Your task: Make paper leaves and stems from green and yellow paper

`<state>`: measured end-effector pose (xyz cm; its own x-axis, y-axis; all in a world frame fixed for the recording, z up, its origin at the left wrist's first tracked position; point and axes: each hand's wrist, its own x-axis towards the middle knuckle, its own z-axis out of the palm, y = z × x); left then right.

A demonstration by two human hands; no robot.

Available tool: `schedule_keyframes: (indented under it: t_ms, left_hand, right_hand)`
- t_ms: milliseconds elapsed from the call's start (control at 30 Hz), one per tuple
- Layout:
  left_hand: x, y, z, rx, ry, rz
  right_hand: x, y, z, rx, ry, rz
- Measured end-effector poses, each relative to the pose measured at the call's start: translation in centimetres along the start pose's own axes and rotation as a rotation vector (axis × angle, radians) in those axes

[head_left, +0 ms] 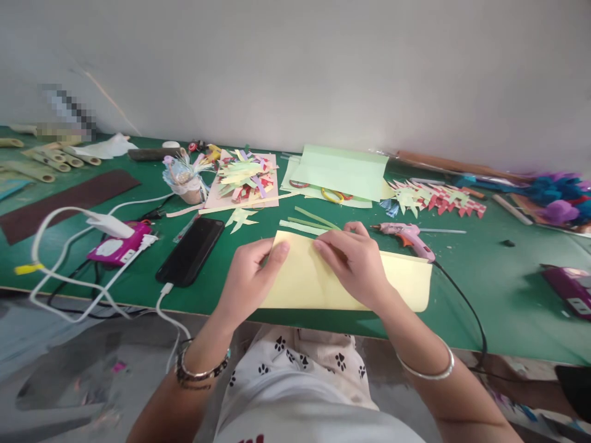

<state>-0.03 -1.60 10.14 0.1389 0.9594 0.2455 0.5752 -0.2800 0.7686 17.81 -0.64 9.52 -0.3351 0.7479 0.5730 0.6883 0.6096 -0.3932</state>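
Note:
A sheet of pale yellow paper (401,283) lies lengthwise before me near the table's front edge, with a narrow fold or strip along its far edge. My left hand (256,271) grips its left end, thumb on top and fingers hidden beneath. Along the far edge, my right hand (353,258) pinches the paper between thumb and curled fingers. Just beyond the hands lie several thin green paper strips (307,226). A pink glue gun (406,237) rests right of my right hand, its cord running off the front edge.
A black phone (191,252) on a charging cable lies at left, beside a magenta power strip (120,243) with tangled white cables. Behind are cut paper stars (244,175), green sheets (339,169) and red-and-white paper pieces (455,200). Another power strip (567,286) sits at right.

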Motion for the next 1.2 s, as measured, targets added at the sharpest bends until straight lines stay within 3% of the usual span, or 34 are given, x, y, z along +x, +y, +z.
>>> schedule_keyframes:
  t_ms: [600, 833, 1000, 1100, 1200]
  left_hand:
    - [-0.1, 0.2, 0.5, 0.064, 0.085, 0.083]
    - [-0.1, -2.4, 0.2, 0.107, 0.118, 0.057]
    - [-0.1, -5.0, 0.6, 0.322, 0.002, 0.029]
    - [0.1, -5.5, 1.2, 0.578, 0.021, 0.117]
    - [0.5, -5.2, 2.2, 0.714, -0.005, 0.346]
  right_hand:
    - [-0.2, 0.2, -0.1, -0.029, 0.033, 0.008]
    - [-1.5, 2.5, 0.9, -0.071, -0.090, 0.073]
    - [-2.5, 4.2, 2.2, -0.109, -0.256, 0.093]
    - [-2.6, 4.7, 3.2, -0.151, -0.337, 0.095]
    - [-2.4, 4.6, 4.2, -0.187, -0.366, 0.068]
